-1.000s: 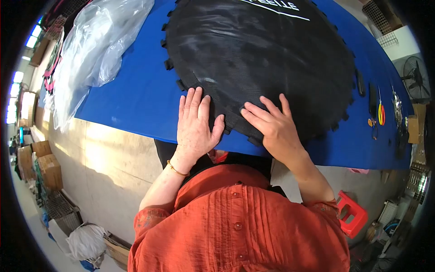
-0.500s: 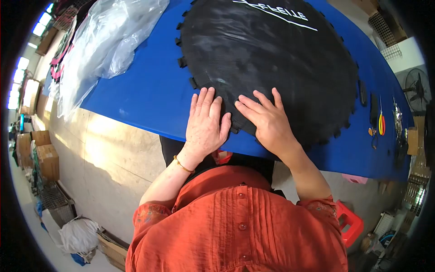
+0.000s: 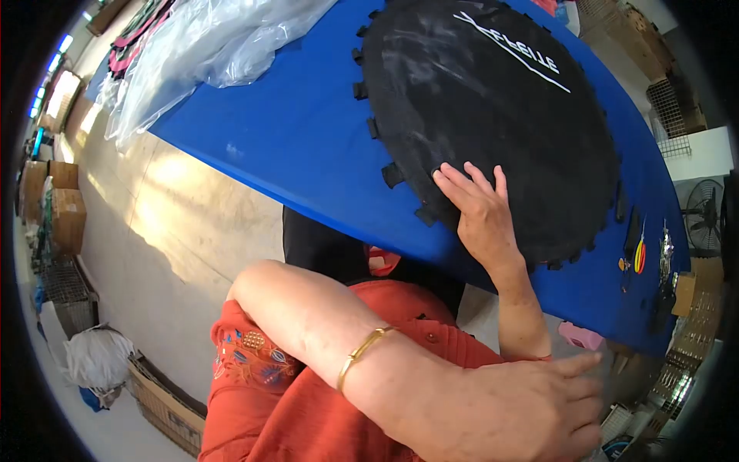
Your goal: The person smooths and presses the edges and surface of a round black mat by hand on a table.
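Observation:
A round black mat (image 3: 493, 115) with white lettering and short tabs along its rim lies on the blue-topped table (image 3: 308, 138). Flat on its near part rests my right hand (image 3: 485, 215), fingers stretched out and holding nothing. My left arm, with a gold bangle at the wrist, crosses in front of my body to the right. At its end, my left hand (image 3: 531, 408) is off the table and low at the right, its fingers spread and slightly blurred. No object shows in it.
Clear plastic sheeting (image 3: 231, 46) lies at the table's back left. Near its right edge are a yellow-and-red handled tool (image 3: 640, 256) and other small tools. Cardboard boxes (image 3: 68, 219) stand at left, a fan (image 3: 702, 212) at right. A pink object (image 3: 581, 336) shows below the table edge.
My left hand has left the mat's edge and swung across my body to the lower right. My right hand stays on the mat. The view has turned, shifting the table.

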`<state>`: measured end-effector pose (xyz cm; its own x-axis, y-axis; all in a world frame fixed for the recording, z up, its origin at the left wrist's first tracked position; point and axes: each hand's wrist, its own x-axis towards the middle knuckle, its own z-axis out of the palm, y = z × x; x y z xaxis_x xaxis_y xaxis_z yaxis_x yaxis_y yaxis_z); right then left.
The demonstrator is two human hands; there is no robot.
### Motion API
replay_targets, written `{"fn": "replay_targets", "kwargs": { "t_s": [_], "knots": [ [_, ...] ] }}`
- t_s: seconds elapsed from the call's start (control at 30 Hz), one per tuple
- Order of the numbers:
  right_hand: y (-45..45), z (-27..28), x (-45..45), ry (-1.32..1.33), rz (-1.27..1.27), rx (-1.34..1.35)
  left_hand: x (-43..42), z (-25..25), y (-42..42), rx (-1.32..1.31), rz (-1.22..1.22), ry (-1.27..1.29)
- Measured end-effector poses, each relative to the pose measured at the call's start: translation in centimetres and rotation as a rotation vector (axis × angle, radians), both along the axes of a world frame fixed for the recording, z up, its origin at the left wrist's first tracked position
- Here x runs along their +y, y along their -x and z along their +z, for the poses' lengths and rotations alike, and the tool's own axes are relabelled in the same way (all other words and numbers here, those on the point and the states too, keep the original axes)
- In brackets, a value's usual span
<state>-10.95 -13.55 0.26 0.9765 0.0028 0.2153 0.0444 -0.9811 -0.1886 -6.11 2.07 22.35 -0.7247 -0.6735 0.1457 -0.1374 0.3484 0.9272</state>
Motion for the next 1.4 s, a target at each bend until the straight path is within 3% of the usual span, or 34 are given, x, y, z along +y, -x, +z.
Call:
{"fn": "replay_targets", "kwargs": {
  "t_s": [0.07, 0.13, 0.23, 0.33, 0.4, 0.43, 0.47, 0.5, 0.53, 0.7, 0.8, 0.87, 0.97, 1.13, 1.4],
  "knots": [
    [0.1, -0.4, 0.0, 0.012, 0.002, -0.03, 3.1, -5.9, 4.9, 0.554, 0.697, 0.616],
    [0.2, -0.4, 0.1, 0.007, -0.013, -0.024, 4.2, -6.3, 4.1, 0.532, 0.638, 0.596],
    [0.2, -0.7, 0.0, -0.006, -0.019, -0.028, 5.8, -6.2, 2.7, 0.359, 0.492, 0.369],
    [0.3, -0.6, -0.1, -0.022, -0.019, -0.01, 7.6, -7.3, 1.9, 0.151, 0.5, 0.489],
    [0.4, -0.6, -0.1, -0.053, -0.007, -0.022, 6.3, -8.7, -0.5, 0.29, 0.675, 0.65],
    [0.4, -0.6, 0.0, -0.03, -0.008, -0.034, 6.4, -10.0, -2.5, 0.059, 0.766, 0.599],
    [0.4, -0.7, 0.0, -0.009, 0.0, -0.042, 6.3, -10.3, -4.8, -0.125, 0.862, 0.392],
    [0.4, -1.8, -0.5, -0.015, 0.017, -0.091, 5.2, -11.4, -4.8, 0.05, 1.217, 0.146],
    [0.6, -1.3, -0.5, -0.04, -0.01, -0.004, 4.7, -12.8, -5.8, 0.111, 1.322, 0.174],
    [0.7, -0.5, -0.2, -0.006, 0.008, -0.044, 4.3, -18.5, -8.7, 0.093, 1.441, 0.003],
    [0.8, -0.5, -0.3, 0.006, 0.001, -0.021, 4.3, -21.6, -9.4, -0.099, 1.585, 0.092],
    [0.6, -0.2, -0.2, 0.026, -0.007, -0.019, 4.3, -23.7, -9.6, -0.395, 1.69, 0.269],
    [0.1, 0.2, 0.0, 0.008, -0.005, -0.008, 4.5, -25.4, -9.0, -0.505, 1.678, 0.305],
    [-2.7, -0.1, 0.2, -0.004, 0.02, -0.027, 4.6, -26.5, -8.3, -0.692, 1.646, 0.374],
    [-8.0, -0.9, 0.1, -0.038, 0.033, -0.002, 4.6, -26.2, -8.2, -0.704, 1.634, 0.383]
  ]
}}
